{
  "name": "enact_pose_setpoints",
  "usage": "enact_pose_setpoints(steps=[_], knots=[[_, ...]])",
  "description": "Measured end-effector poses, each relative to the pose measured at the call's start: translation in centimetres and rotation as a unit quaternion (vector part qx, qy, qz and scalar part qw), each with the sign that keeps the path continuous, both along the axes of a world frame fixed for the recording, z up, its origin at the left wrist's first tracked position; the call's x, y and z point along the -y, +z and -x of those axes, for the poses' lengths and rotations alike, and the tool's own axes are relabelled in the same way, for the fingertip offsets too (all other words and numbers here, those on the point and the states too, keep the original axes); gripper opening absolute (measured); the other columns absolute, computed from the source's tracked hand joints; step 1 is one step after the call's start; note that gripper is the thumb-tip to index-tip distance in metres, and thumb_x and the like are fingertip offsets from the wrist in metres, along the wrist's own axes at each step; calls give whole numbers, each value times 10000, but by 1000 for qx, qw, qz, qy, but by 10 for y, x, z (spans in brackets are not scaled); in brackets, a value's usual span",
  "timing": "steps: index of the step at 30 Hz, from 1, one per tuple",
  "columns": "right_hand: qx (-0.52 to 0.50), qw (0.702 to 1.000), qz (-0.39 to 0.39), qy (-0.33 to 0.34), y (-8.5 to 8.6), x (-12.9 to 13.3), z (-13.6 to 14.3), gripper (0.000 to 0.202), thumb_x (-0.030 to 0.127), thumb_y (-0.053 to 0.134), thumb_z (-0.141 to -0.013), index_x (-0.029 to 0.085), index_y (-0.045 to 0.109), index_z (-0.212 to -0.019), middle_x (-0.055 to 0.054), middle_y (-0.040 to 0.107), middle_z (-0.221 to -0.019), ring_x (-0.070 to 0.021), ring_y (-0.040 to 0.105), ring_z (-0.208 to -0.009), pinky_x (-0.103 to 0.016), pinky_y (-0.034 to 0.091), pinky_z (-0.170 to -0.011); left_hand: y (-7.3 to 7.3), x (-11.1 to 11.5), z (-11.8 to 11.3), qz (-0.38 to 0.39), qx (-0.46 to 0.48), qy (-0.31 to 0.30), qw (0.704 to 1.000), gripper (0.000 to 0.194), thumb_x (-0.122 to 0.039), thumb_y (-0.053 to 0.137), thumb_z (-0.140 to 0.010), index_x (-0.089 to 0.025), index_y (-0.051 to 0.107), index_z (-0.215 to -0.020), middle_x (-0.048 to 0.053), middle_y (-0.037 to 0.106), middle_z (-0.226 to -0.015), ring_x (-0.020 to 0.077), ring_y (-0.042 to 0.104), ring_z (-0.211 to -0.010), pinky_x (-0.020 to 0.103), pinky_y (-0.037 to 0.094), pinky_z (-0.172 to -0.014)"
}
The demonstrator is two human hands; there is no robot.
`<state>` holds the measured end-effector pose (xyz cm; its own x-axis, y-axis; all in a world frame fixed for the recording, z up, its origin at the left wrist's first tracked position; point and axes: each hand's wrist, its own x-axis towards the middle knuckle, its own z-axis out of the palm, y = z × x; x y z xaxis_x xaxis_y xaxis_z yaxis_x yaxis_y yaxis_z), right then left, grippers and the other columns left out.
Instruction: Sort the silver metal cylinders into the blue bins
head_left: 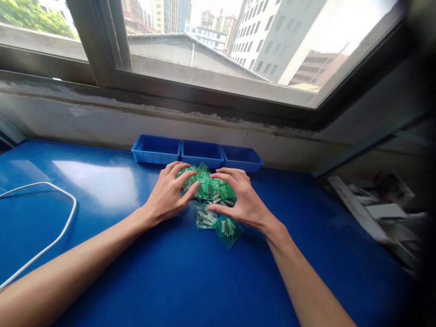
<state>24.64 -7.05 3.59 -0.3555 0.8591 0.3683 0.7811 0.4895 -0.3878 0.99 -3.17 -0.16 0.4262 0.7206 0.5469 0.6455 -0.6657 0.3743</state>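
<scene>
A pile of small green and clear plastic bags (207, 186) lies on the blue tabletop (190, 281), with pale, slim pieces showing inside them. My left hand (175, 188) curves around the pile's left side, fingers apart. On the right side my right hand (238, 195) arches over the bags, thumb and fingers spread. Whether the fingertips touch the plastic I cannot tell. Nearer to me, one clear bag (205, 217) and one green bag (227, 230) lie at the pile's front edge, below the right thumb.
Three joined blue bins (200, 154) stand behind the pile, against the wall under the window (218, 81). A white cable (70, 218) curves over the table's left part. At the far right, papers and boxes (384, 209) sit beside the table.
</scene>
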Motion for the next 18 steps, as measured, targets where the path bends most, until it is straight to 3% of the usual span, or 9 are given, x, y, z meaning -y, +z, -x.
enact_pose_setpoints(steps=[3,6,9,13,18], knots=[[74,993,86,42,1,8,-13,1142,703,880,-476,419,441,-1491,-61,339,-1619,-425,239,-1507,-631,288,-1178,2,3,1,-12,-15,-58,998,485,-537,621,-900,-230,647,-1275,124,525,-1436,324,390,-1400,516,349,-1173],[90,990,103,40,-4,7,-18,1240,711,888,-426,443,379,-1525,-48,282,-1650,-438,173,-1532,-650,267,-1182,1,3,2,-14,-50,-99,994,636,-598,689,-816,-264,602,-1350,127,457,-1509,366,320,-1451,562,292,-1193],[85,994,56,33,-10,1,-15,1077,706,859,-534,405,459,-1488,-56,348,-1621,-405,228,-1523,-610,266,-1198,-1,2,2,-8,-53,-98,994,620,-524,695,-825,-258,581,-1373,135,452,-1509,369,322,-1447,567,304,-1180],[73,997,-24,26,-19,-8,-8,767,672,776,-718,305,604,-1369,-95,542,-1475,-354,423,-1414,-537,335,-1170,-3,2,2,-14,-36,-83,996,479,-363,621,-895,-231,583,-1354,134,504,-1447,329,378,-1409,523,351,-1161],[36,997,-68,29,-28,-11,-2,443,549,681,-880,260,690,-1216,-79,674,-1295,-295,546,-1278,-470,423,-1096,-4,0,0,-25,-36,-80,996,370,-305,537,-959,-202,608,-1307,128,567,-1363,292,444,-1342,481,394,-1129]])
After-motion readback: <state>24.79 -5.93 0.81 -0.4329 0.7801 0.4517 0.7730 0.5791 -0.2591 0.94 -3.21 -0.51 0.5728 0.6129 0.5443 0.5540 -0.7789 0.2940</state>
